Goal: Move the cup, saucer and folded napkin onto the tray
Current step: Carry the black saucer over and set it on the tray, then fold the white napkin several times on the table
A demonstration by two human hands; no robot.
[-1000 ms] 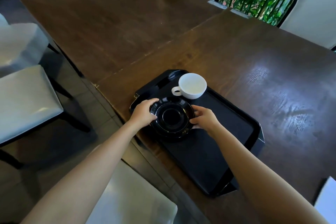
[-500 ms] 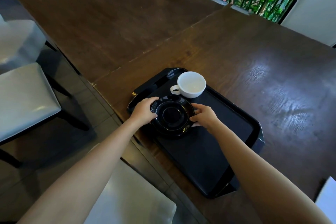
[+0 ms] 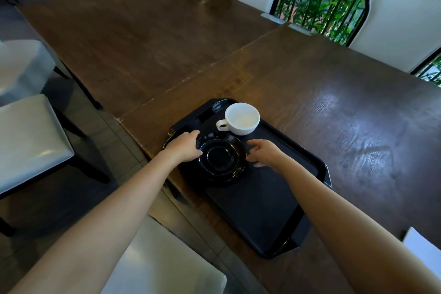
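Black saucer [image 3: 220, 159] beside upright white cup [image 3: 241, 119], apparently touching.

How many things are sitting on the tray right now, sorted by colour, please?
White: 1, the cup
Black: 1, the saucer
Total: 2 on the tray

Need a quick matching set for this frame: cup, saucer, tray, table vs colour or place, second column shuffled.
Things:
1. cup
2. saucer
3. tray
4. table

Descriptions:
A. brown wood, carries the tray
B. black, round, between the two hands
C. white, upright at the tray's far end
D. black, rectangular, at the table's near edge

Pairs: 1-C, 2-B, 3-D, 4-A
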